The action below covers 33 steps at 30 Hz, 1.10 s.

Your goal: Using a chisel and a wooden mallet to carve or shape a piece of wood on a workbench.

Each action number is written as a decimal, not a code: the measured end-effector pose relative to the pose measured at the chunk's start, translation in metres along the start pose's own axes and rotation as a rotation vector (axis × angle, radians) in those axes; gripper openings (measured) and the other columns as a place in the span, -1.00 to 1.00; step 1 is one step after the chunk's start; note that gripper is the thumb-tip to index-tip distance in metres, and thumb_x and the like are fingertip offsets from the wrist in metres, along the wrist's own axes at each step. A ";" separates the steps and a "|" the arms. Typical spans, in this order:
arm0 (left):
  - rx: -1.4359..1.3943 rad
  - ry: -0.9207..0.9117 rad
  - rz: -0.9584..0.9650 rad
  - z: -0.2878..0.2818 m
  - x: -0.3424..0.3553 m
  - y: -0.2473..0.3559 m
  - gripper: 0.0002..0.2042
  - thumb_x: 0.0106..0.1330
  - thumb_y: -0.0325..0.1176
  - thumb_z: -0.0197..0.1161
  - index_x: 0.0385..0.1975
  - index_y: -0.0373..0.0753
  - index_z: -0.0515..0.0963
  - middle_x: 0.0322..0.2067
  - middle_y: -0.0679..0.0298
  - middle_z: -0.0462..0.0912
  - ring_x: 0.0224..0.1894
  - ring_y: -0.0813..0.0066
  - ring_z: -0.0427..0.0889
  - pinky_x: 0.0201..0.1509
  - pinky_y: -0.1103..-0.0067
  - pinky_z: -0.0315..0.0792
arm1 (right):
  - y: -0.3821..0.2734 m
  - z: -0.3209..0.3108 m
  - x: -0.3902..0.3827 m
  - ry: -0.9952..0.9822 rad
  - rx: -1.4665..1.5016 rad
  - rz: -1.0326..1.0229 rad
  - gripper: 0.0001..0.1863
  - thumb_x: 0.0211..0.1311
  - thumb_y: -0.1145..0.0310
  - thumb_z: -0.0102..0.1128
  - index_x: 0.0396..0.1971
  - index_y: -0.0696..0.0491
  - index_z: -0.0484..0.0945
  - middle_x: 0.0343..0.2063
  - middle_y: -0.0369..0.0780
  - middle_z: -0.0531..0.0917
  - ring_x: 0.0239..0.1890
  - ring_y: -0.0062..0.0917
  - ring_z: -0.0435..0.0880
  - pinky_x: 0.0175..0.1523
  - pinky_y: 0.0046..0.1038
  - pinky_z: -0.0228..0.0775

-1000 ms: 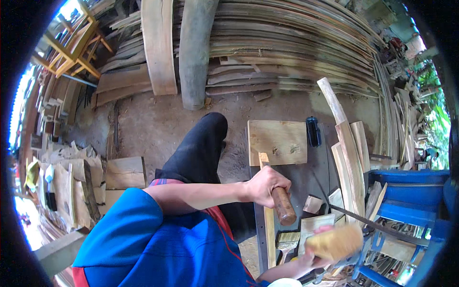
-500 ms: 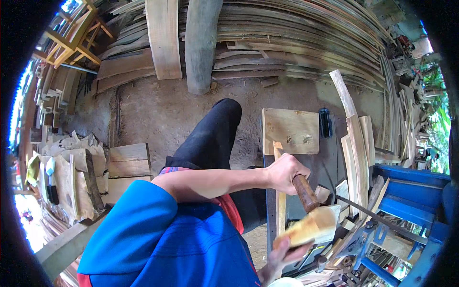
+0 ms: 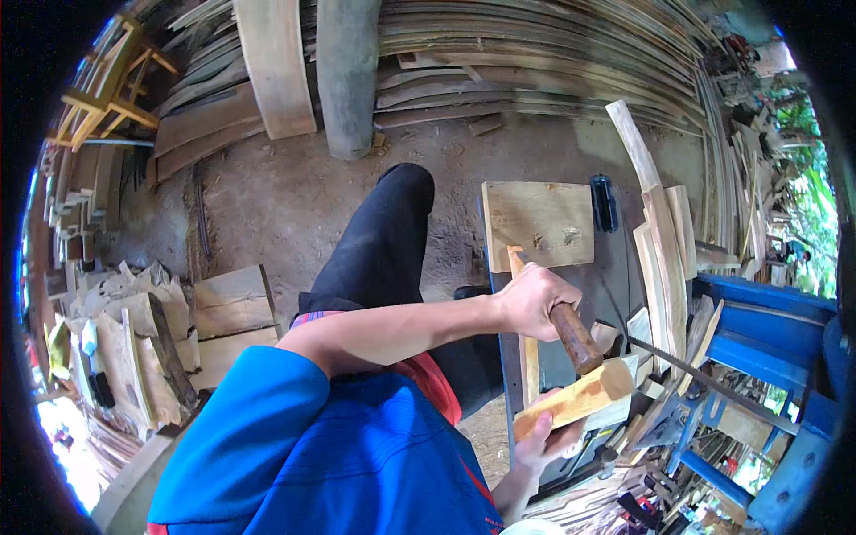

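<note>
My left hand (image 3: pixel 538 301) is closed around a brown round wooden tool handle (image 3: pixel 575 339), whose thick end points down to the right. The working end of that tool is hidden by my hand. Beneath the hand runs a narrow light wood strip (image 3: pixel 530 370) along the near edge of a dark bench (image 3: pixel 615 278). My right hand (image 3: pixel 542 439) grips the lower end of a pale yellowish wood block (image 3: pixel 575 398), thumb on top. The block's far end lies right at the handle's end; whether they touch I cannot tell.
A flat board (image 3: pixel 539 223) and a dark bottle-like object (image 3: pixel 604 203) lie at the bench's far end. Long wood offcuts (image 3: pixel 662 259) stand to the right, beside a blue metal machine (image 3: pixel 762 330). Stacked planks (image 3: pixel 535 58) line the back; rough boards (image 3: pixel 234 303) sit left.
My view has shifted a little, so the scene sits higher and slightly left. The wood block and right hand, blurred by motion before, now look sharp. My left hand keeps its grip on the tool handle.
</note>
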<state>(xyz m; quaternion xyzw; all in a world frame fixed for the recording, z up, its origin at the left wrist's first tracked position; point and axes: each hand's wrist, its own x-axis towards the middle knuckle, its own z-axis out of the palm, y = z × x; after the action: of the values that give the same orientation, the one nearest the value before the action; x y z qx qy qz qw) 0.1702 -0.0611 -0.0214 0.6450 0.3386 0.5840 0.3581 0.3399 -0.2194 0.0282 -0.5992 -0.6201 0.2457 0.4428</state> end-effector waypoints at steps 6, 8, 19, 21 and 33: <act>-0.014 -0.011 -0.025 -0.007 0.004 0.007 -0.76 -0.15 -0.35 0.33 -0.72 -0.24 0.34 -0.72 0.13 0.39 -0.61 0.05 0.45 -0.54 0.33 0.30 | -0.017 0.006 0.013 0.025 0.378 0.144 -0.22 0.11 0.07 0.18 0.18 0.28 0.13 -0.31 -0.05 0.47 -0.41 -0.43 0.50 -0.40 -0.51 0.45; 0.013 -0.012 -0.050 -0.011 0.004 0.011 -0.71 -0.08 -0.34 0.40 -0.67 -0.28 0.36 -0.65 0.16 0.42 -0.57 0.12 0.46 -0.51 0.38 0.32 | -0.007 0.009 0.006 0.040 0.514 0.225 -0.29 0.11 -0.01 0.18 0.06 0.23 0.21 -0.39 -0.09 0.45 -0.48 -0.43 0.48 -0.50 -0.47 0.42; -0.613 0.427 -0.353 -0.079 0.054 0.012 -0.79 0.23 -0.49 0.30 -0.51 -0.26 0.36 -0.60 0.35 0.49 -0.54 0.51 0.57 -0.37 0.50 0.55 | 0.073 0.006 0.019 -0.065 0.430 0.291 -0.22 0.14 0.03 0.18 0.17 0.35 0.24 -0.03 -0.09 0.48 0.00 -0.42 0.45 0.08 -0.42 0.27; -0.754 0.449 -0.349 -0.086 0.060 0.024 -0.75 0.25 -0.48 0.27 -0.54 -0.19 0.29 -0.73 0.42 0.31 -0.77 0.64 0.27 -0.67 0.59 0.29 | 0.087 0.012 0.027 -0.028 0.442 0.224 -0.35 0.14 0.07 0.21 0.08 0.23 0.28 -0.32 -0.13 0.54 -0.39 -0.46 0.58 -0.40 -0.49 0.44; -0.698 0.384 -0.405 -0.051 0.045 0.019 -0.75 0.24 -0.46 0.31 -0.58 -0.18 0.34 -0.72 0.50 0.31 -0.72 0.76 0.19 -0.66 0.67 0.03 | 0.087 0.043 0.032 0.082 0.498 0.254 -0.44 0.21 0.13 0.16 0.05 0.18 0.24 -0.34 -0.11 0.50 -0.45 -0.45 0.54 -0.37 -0.45 0.50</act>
<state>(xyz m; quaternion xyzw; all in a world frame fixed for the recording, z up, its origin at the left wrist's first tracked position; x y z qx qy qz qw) 0.1238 -0.0293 0.0208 0.2862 0.3008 0.6906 0.5922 0.3534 -0.1646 -0.0572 -0.5542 -0.4420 0.4196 0.5670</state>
